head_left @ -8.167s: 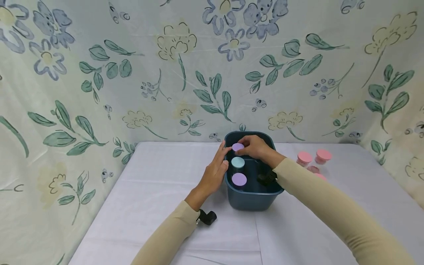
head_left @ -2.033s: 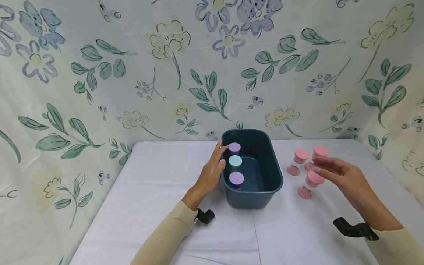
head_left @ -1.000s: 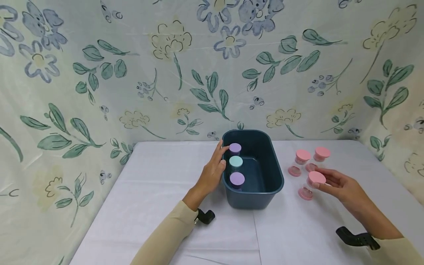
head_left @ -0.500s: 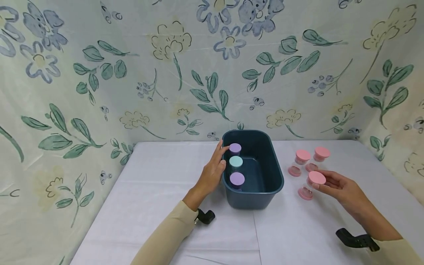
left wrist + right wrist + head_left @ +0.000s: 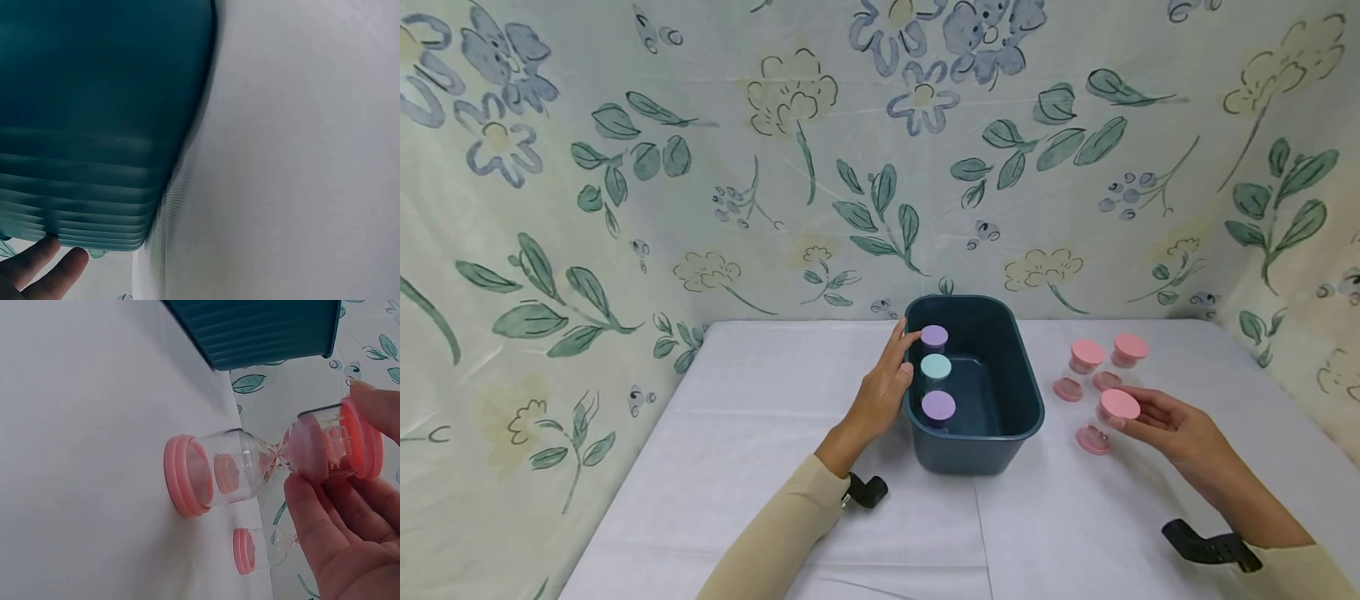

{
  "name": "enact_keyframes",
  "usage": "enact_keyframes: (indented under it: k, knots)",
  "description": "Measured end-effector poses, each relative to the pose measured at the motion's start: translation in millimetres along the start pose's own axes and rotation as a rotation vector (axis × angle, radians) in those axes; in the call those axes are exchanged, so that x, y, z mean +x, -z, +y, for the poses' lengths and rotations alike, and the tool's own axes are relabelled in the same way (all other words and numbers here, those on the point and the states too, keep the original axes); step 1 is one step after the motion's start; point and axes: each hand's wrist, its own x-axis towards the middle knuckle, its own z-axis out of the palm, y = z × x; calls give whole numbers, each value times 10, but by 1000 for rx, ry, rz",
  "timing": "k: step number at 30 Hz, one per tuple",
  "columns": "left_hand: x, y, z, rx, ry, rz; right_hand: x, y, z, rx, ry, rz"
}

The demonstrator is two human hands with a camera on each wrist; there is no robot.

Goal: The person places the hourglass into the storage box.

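Observation:
My right hand (image 5: 1174, 425) pinches the upper part of a pink-capped sand timer (image 5: 1118, 404). The right wrist view shows thumb and fingers around the top bulb of this sand timer (image 5: 247, 464), pink sand in that bulb and the lower cap close to the cloth. Left of it stands a dark teal bin (image 5: 962, 457). Along the bin's left inside are a purple-capped timer (image 5: 938, 406), a light-blue-capped timer (image 5: 936, 367) and another purple-capped timer (image 5: 934, 336). My left hand (image 5: 880, 387) rests at the bin's left rim, fingers extended; in the left wrist view two fingertips (image 5: 69, 265) show beside its ribbed wall.
Behind the held timer stand two more pink-capped sand timers, one left (image 5: 1086, 353) and one right (image 5: 1129, 349). White cloth (image 5: 760, 467) covers the table. A floral curtain (image 5: 865, 167) hangs at the table's back edge.
My right hand has left the far purple-capped timer inside the bin, crossed to the right and taken hold of the nearest pink sand timer. During the last second it has barely moved.

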Motion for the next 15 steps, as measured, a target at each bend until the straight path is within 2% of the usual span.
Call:
enact_keyframes:
  k: [15]
  knots:
    - [-1,-5,8,6,-2,4,-3,42,-95,-1,9,53]
